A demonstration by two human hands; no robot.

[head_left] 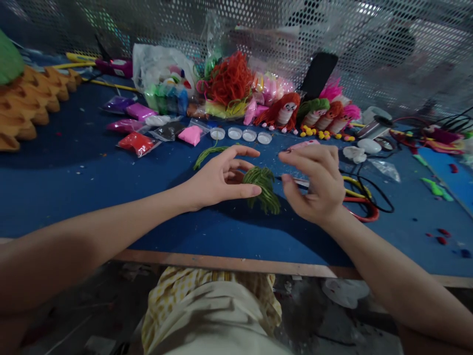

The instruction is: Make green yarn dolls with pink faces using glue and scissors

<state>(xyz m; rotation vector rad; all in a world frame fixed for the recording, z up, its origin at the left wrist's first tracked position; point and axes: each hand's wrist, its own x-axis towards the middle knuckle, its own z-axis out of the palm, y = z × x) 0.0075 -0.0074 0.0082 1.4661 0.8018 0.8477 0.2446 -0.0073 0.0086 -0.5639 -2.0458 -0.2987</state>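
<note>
A bundle of dark green yarn [264, 190], like a small wig of doll hair, sits at the middle of the blue table. My left hand [221, 177] holds its left side, with the thumb across the front and the other fingers curved behind. Just right of the bundle, my right hand [318, 182] is raised with thumb and fingers apart and nothing visible between them. Scissors with red and yellow handles [364, 212] lie partly hidden behind the right hand. Loose green yarn strands [209, 155] rest behind my left hand.
Yarn-haired dolls [286, 113] stand at the back right beside a black phone [320, 71]. Red yarn [231, 79], a plastic bag [162, 69], small clear lids [249, 134] and coloured clay packets [136, 143] line the back. An orange egg-tray-like piece [29, 103] lies left.
</note>
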